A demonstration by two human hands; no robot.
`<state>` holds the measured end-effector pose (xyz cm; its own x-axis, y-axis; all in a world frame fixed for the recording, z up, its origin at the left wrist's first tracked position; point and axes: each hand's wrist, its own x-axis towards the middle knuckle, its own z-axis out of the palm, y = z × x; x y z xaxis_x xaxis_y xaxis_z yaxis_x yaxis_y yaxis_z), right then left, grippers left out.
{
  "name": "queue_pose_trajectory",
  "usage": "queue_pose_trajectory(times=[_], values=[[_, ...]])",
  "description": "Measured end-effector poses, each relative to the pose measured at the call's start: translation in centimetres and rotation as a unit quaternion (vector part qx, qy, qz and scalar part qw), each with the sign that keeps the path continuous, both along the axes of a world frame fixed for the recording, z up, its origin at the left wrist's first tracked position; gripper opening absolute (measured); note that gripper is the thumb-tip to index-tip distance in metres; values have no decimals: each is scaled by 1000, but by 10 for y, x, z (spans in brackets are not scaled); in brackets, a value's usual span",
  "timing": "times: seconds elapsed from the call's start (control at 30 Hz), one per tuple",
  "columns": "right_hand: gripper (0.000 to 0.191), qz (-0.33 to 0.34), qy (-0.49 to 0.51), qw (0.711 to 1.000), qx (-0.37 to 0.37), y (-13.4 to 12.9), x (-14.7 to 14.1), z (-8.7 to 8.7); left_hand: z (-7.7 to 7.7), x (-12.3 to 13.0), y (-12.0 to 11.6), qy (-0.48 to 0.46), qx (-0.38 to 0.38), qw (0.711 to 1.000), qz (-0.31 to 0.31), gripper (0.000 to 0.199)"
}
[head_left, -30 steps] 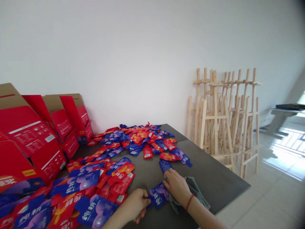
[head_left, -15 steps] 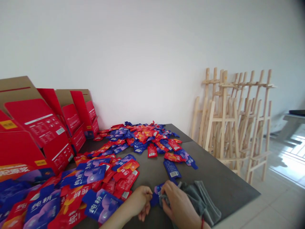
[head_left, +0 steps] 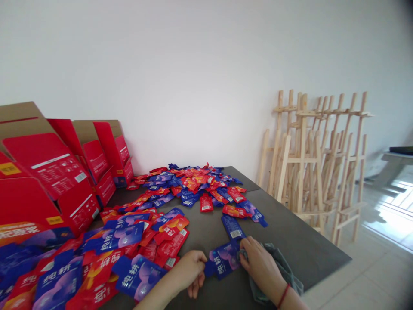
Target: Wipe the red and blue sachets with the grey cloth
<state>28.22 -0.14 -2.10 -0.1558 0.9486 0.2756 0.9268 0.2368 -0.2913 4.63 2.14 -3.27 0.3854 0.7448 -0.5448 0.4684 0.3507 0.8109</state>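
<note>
A blue pouch [head_left: 222, 260] with purple fruit print lies flat on the dark table. My left hand [head_left: 194, 272] is at the pouch's left end, thumb and forefinger pinched on its blue tip, the other fingers curled below. At the pouch's right end my right hand [head_left: 260, 265] is closed on a grey-green cloth [head_left: 285, 275], which bunches under the palm and spreads to the right. Just behind, another blue pouch [head_left: 232, 228] shows its barcode side. Red and blue pouches [head_left: 140, 275] are heaped to the left of my left hand.
Open red cartons [head_left: 74, 181] stand along the left side. More pouches [head_left: 193, 183] pile up at the table's far end by the wall. Wooden easels [head_left: 301, 168] lean beyond the right edge of the table [head_left: 309, 241], with another table [head_left: 395, 159] far right.
My right hand and the cloth have moved right along the pouch, uncovering its printed face. My left hand has stayed almost in place at the pouch's left end.
</note>
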Motion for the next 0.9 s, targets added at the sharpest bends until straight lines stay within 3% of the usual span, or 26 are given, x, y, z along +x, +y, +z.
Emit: queue_pose_trajectory(times=[0.13,0.27,0.37,0.43,0.6,0.9], values=[[11,-48,4,999,21,2,0,14,-5,0,2,-30,-11,999,8,14],[13,65,64,996,23,-8,-48,25,-12,1,5,-60,-2,998,-4,26],[15,125,4,992,-1,-11,-88,20,-16,1,7,-78,6,997,-28,29],[16,125,-38,991,-13,-6,-99,15,-19,-1,7,-82,19,996,-31,30],[16,76,-59,995,-12,12,-85,10,-22,-3,4,-68,37,997,-6,29],[16,-12,-53,998,-10,29,-35,12,-13,1,-1,-18,42,999,-3,10]])
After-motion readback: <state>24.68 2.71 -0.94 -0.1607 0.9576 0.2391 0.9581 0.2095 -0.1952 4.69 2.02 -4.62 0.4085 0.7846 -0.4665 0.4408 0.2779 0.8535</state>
